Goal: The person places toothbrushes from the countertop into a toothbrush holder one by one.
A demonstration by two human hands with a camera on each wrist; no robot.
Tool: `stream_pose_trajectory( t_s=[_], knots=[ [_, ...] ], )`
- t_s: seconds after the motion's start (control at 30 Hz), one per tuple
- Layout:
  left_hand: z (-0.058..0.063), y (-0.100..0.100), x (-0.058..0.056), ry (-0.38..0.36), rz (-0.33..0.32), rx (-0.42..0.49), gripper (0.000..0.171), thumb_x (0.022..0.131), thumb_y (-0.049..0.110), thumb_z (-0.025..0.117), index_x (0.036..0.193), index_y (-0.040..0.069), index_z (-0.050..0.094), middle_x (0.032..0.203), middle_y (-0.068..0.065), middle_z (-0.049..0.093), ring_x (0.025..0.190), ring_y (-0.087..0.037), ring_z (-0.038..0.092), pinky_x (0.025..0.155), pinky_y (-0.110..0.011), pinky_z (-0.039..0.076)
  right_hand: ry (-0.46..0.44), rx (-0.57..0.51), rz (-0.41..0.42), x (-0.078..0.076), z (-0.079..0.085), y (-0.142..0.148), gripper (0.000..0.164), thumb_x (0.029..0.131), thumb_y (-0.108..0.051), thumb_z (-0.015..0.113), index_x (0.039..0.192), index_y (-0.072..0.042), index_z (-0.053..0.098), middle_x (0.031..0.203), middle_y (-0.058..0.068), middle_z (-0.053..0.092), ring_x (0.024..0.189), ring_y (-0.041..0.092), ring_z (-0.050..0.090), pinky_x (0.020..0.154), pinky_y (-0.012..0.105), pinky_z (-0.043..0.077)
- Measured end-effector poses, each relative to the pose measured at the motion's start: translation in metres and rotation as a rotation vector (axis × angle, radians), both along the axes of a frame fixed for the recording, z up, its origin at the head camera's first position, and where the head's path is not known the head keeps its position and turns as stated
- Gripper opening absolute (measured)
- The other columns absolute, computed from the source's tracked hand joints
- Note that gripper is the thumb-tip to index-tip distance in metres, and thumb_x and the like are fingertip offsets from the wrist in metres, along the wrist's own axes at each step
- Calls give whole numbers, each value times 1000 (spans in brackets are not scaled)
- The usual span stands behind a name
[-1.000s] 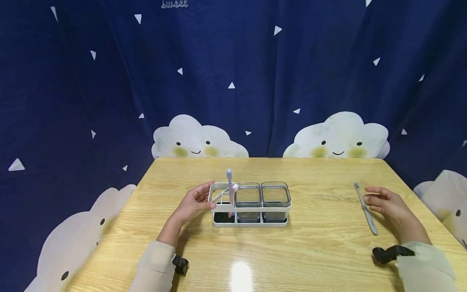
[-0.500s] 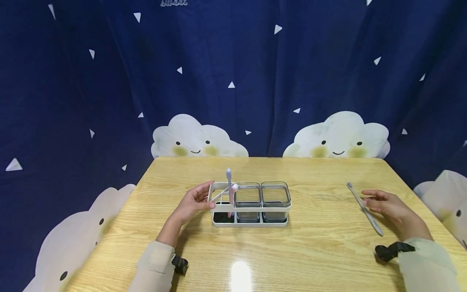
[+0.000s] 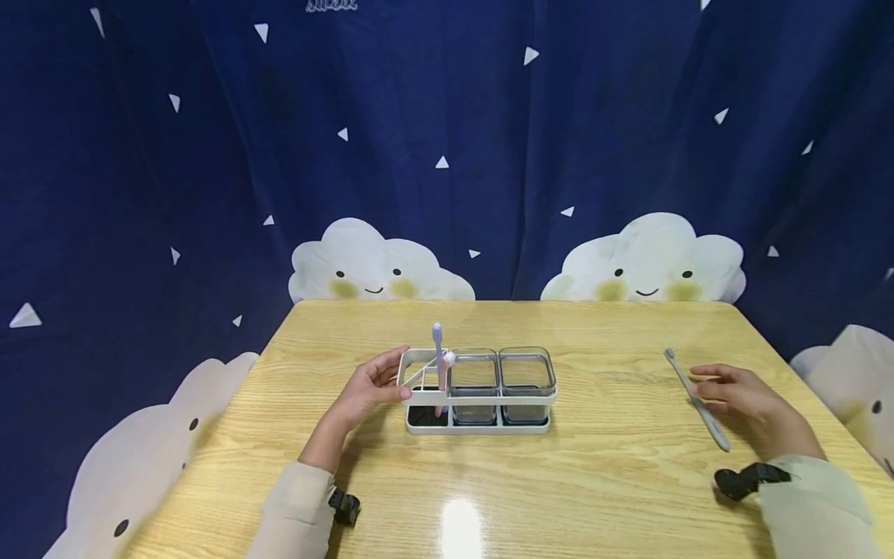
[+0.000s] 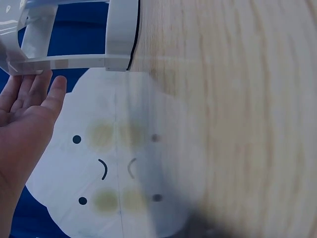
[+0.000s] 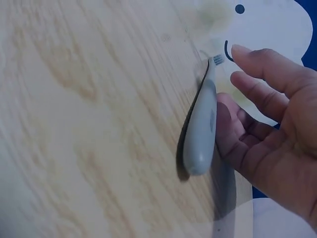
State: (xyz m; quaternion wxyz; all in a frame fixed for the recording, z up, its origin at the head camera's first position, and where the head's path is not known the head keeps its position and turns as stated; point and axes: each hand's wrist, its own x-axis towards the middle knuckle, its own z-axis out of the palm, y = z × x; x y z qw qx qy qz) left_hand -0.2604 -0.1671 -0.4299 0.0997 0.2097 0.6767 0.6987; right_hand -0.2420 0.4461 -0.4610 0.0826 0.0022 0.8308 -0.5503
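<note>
At the left end of a white toothbrush holder [image 3: 482, 401], my left hand [image 3: 370, 392] grips the frame, thumb in front and fingers behind. In the left wrist view, fingertips meet the edge of the white frame [image 4: 121, 34]. A purple toothbrush [image 3: 438, 338] stands in the holder's left compartment, and a pink one with a white bristle head [image 3: 449, 359] leans beside it. On the right lies a grey toothbrush [image 3: 698, 400], slanted on the table. My right hand [image 3: 750, 407] is beside it with loosely bent fingers; a fingertip touches its handle [image 5: 200, 134].
Two clear square cups, a middle cup [image 3: 475, 411] and a right cup [image 3: 526, 411], sit in the holder. Everything stands on a wooden table [image 3: 608, 481]. Behind it hangs a dark blue curtain [image 3: 503, 116] with white clouds and triangles.
The grey toothbrush has turned, its head moving left and its handle end right, then shifted slightly left. My right hand has moved slightly beside it. My left hand stays on the holder.
</note>
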Motion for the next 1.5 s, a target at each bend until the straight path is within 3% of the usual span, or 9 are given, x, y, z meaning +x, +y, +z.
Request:
stream_pose_trajectory(
  t_s=[0.2,0.33,0.5,0.67,0.83,0.97,1.1,1.5],
  knots=[
    [-2,-1,-1,14,-2,-21,77,76,2,75,141,-3,33,135,-24,44,124,-47,34,93,-31,44,-30,-148,-63,-4,-7,-1,48,84,-8,68,124,10,48,94,5,59,81,14,62,71,29,53],
    [-2,-2,0,10,0,-18,76,76,0,74,141,-3,34,135,-24,44,124,-47,34,93,-31,43,-32,-39,-62,-9,-7,0,56,84,-14,70,127,12,47,95,-1,62,80,10,62,72,27,53],
    [-2,-3,0,12,5,-28,77,76,1,74,141,-4,33,134,-24,44,125,-46,34,94,-31,42,-29,94,-32,-12,-4,-3,67,83,-18,71,129,19,38,96,3,65,79,9,63,71,28,53],
    [-1,-5,2,13,16,-42,76,75,1,75,140,-2,36,135,-23,44,122,-34,44,93,-31,43,-23,149,-20,-13,-4,-8,69,83,-20,71,129,19,37,105,20,62,81,10,63,72,29,53],
    [-3,-6,2,16,17,-38,75,75,1,74,140,-2,36,135,-23,44,118,-24,49,92,-30,44,-11,260,-26,-14,-3,-16,73,81,-27,74,128,18,41,122,36,46,86,16,61,72,30,53],
    [-4,-6,2,9,15,-34,76,75,1,75,140,-3,35,135,-23,43,120,-29,47,92,-30,44,-12,291,-31,-15,-1,-19,69,79,-21,75,126,18,43,115,36,50,82,19,60,69,31,52],
    [-3,-6,3,3,12,-29,78,75,2,75,140,-3,34,135,-24,43,123,-40,40,92,-31,44,-19,297,-38,-16,0,-19,64,79,-15,73,125,17,44,100,23,59,77,17,60,67,30,52],
    [-1,-5,2,24,26,-49,76,76,2,74,141,-2,35,134,-24,44,124,-47,35,91,-30,44,2,313,-56,-17,-2,-15,62,83,-17,69,127,17,42,110,31,55,81,19,61,69,34,53]
  ],
)
